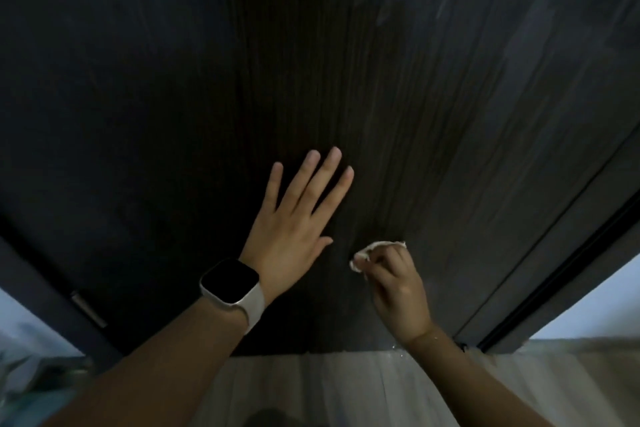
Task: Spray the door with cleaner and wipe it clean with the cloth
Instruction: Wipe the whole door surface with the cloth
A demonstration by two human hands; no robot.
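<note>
A dark wood-grain door (242,62) fills most of the view, with pale wet smears toward its upper right. My left hand (294,222) presses flat against the door's lower middle, fingers straight and spread, a white watch on the wrist. Just to its right, my right hand (398,288) grips a small crumpled white cloth (370,251) and holds it against the door near the bottom. No spray bottle is in view.
The door frame (554,270) runs diagonally at the right, with a dark gap beside it. A metal hinge (88,308) shows at the lower left. Pale wooden floor (329,388) lies below the door's bottom edge.
</note>
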